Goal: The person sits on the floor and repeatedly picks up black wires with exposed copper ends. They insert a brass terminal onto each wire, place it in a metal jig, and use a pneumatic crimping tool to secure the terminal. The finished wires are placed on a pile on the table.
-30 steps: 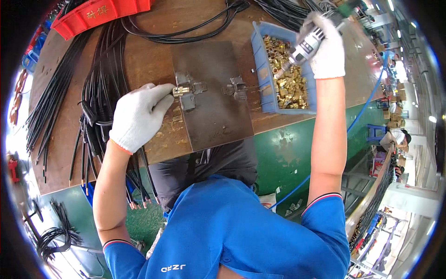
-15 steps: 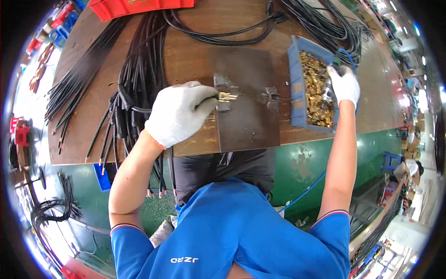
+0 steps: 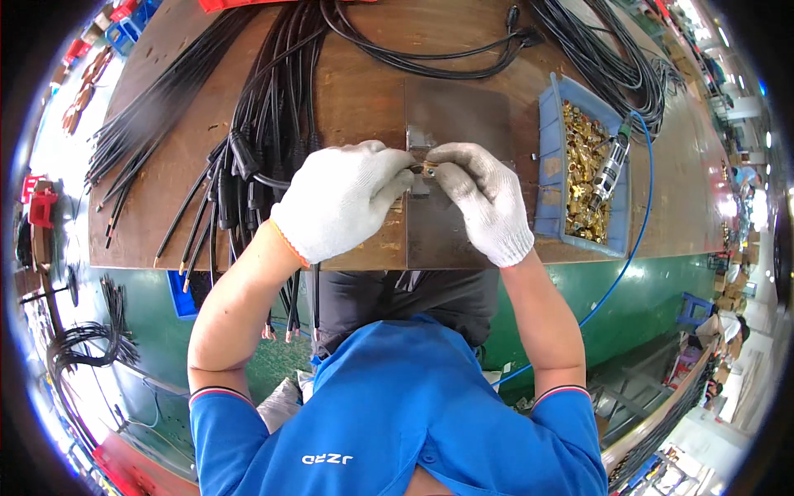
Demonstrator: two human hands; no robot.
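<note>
Brass fitting (image 3: 429, 169) located directly in front of the person, at the fingertips of both hands, above the left part of a dark plate (image 3: 463, 116); clearance from the plate cannot be judged. Most of it is covered, but its long axis appears to run left to right, from one hand toward the other. Left hand (image 3: 343, 198) pinches it from the left, thumb against forefinger; right hand (image 3: 488, 202) pinches from the right, forefinger above thumb. Neither hand is nearer. Whether the right fingers also hold a second small part cannot be told. To the right of the plate, apart from it, stands a blue bin (image 3: 550, 165) well filled with loose brass pieces (image 3: 581, 157); a power tool (image 3: 612, 169) lies tilted on top of them, beside a curving blue hose (image 3: 651, 190). Bundled black cables (image 3: 273, 91) lie left of the plate, ends hanging past the table's (image 3: 364, 107) near edge. A red box (image 3: 219, 4) stands at the far side, contents out of view. Lower down, under the table, a blue container (image 3: 179, 299) shows partly; contents unclear.
</note>
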